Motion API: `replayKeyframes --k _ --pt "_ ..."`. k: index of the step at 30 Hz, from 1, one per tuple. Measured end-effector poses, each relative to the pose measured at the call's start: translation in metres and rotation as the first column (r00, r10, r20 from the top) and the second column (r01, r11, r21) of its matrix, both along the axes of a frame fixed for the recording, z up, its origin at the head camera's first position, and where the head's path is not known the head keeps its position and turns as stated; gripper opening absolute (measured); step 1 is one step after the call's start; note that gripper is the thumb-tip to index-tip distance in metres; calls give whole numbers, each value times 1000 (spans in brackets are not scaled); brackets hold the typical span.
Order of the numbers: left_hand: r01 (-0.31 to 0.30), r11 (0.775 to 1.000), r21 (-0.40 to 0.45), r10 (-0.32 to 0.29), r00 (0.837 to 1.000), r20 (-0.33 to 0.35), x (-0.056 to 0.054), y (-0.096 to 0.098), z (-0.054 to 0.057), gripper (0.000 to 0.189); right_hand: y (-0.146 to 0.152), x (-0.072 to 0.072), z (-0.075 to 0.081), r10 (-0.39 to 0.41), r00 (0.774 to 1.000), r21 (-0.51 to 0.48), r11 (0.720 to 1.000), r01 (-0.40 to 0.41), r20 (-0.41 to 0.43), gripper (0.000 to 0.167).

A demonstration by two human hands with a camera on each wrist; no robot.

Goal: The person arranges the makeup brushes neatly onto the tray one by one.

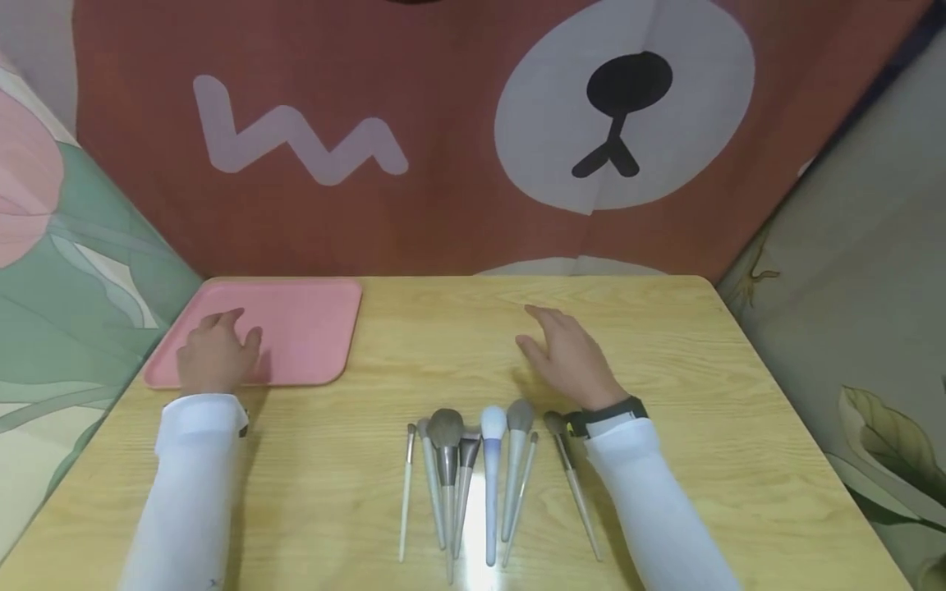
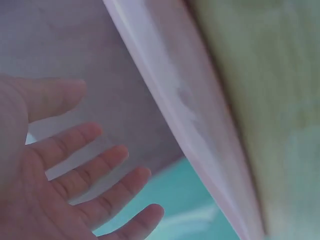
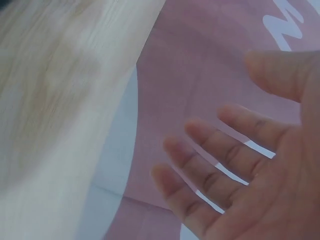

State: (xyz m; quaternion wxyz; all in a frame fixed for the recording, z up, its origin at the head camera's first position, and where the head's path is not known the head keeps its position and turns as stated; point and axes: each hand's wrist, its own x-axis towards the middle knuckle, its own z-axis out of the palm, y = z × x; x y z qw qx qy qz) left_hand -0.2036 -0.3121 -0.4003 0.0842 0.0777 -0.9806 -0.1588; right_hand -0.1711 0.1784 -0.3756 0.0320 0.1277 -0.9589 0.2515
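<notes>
Pink tray (image 1: 306, 328): at the far left corner of the table, long axis running side to side, flat. Left hand (image 1: 214, 357) is over its left part, thumb and fingers apart, gripping nothing; contact with the tray cannot be confirmed.

Eight brushes lie at the near middle, all bristles toward the far edge, handles toward the wearer. Slim brush (image 1: 406, 492): almost straight away, handle end slightly left. Grey brush (image 1: 433, 484): handle end slanting right. Large dark brush (image 1: 446, 443): nearly straight. Flat dark brush (image 1: 468, 455): handle end slanting left. White-tipped brush (image 1: 493, 468): straight away. Grey-headed brush (image 1: 515, 460) and small brush (image 1: 521, 495): handle ends slanting left. Outermost brush (image 1: 576, 484): handle end slanting right, head beside the dark wristband (image 1: 608, 415).

Right hand (image 1: 572, 357) is held out beyond the brush heads, thumb separated from the fingers, nothing grasped.

Surface: table (image 1: 318, 460) in pale wood grain, bright glare among the handles. Room: left hanging (image 1: 96, 304) with green leaves and a pink shape; rear hanging (image 1: 443, 222) red-brown, with a pale zigzag and an animal muzzle; right hanging (image 1: 835, 287) grey, leaf-printed.
</notes>
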Motion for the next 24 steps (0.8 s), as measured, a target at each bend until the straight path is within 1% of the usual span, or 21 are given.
replayKeyframes --k 2,6,9,12,17,21,24 --pt "-37 999 -16 37 998 49 2 -21 -3 56 2 5 1 8 1000 17 1000 -9 11 59" --pt "-83 996 -23 85 990 112 10 -56 -10 57 7 15 2 36 998 49 998 -38 44 56" --pt "-112 994 -13 113 983 145 17 -75 -13 57 13 21 0 63 996 75 995 -68 65 55" --pt "-128 992 -18 129 977 171 22 -88 -16 55 19 27 -1 90 992 95 991 -99 90 53" --pt "-110 993 -35 114 984 139 25 -103 -22 41 31 38 -3 113 983 132 982 -132 147 50" --pt "-80 995 -59 86 990 110 26 -109 -26 30 38 48 -4 103 975 156 979 -135 198 51" --pt "-53 995 -84 60 995 84 26 -111 -26 23 42 53 -3 92 963 156 979 -134 253 53"
